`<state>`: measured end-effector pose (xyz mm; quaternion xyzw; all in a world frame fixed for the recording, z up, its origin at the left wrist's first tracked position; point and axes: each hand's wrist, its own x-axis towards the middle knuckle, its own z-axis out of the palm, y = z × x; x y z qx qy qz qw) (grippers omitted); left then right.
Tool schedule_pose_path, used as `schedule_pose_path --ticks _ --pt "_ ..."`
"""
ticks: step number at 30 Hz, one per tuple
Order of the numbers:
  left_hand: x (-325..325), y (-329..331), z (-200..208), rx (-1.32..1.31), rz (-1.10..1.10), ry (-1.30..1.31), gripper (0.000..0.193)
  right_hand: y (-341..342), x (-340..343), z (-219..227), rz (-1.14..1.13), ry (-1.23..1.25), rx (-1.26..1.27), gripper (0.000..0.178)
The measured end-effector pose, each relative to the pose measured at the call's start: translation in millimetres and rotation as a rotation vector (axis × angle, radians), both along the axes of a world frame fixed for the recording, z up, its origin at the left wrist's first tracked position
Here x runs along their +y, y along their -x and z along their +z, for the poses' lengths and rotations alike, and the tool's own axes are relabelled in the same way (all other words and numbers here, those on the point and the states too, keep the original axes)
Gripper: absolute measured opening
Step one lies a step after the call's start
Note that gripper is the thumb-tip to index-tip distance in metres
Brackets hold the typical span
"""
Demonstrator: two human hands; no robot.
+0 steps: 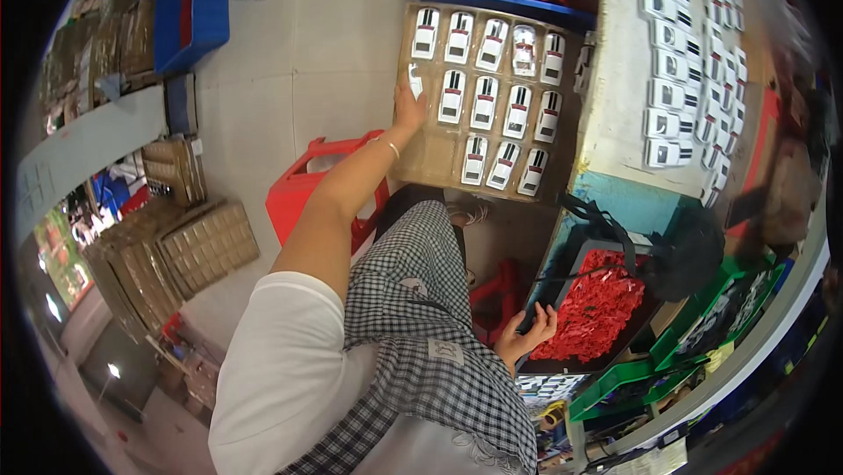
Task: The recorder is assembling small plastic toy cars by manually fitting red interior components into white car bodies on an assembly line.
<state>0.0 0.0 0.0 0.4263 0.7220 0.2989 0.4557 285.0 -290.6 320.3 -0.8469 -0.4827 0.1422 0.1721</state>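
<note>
Reaching across a cardboard tray of white toy cars, one hand out, one hand back.

My left hand [408, 109] stretches forward and rests on the left edge of the cardboard tray [430, 154], fingers spread beside a small white toy car [415, 80] at that edge; I cannot tell whether it grips the car or only touches it. My right hand [527, 334] lies loosely curled, holding nothing, on the rim of the dark bin of red plastic parts [597, 304] by my knee. A red stool [303, 190] stands below my arm. As I judge it, the car should go down squarely in line with its row, without nudging its neighbours.
</note>
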Motion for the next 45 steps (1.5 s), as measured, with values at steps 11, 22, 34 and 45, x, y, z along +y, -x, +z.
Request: schedule_pose_path --ticks 11,22,34,45 --pt "16.9 -31.8 -3.5 0.629 0.268 0.059 0.064 -9.9 15.4 -14.2 0.018 0.018 0.006 0.022" --pt "-20.8 -6.5 16.1 0.814 -0.418 0.152 0.057 -14.7 17.5 15.4 -0.196 -0.178 0.026 0.024" --pt "-35.5 -148.5 192.0 0.126 -0.669 -0.472 0.045 -84.3 -262.9 -68.3 -1.136 -0.094 -0.247 0.06" --pt "-180.9 -307.3 356.5 -0.371 -1.184 -0.532 0.039 -125.4 -274.4 -55.3 -0.673 0.203 -0.065 0.064"
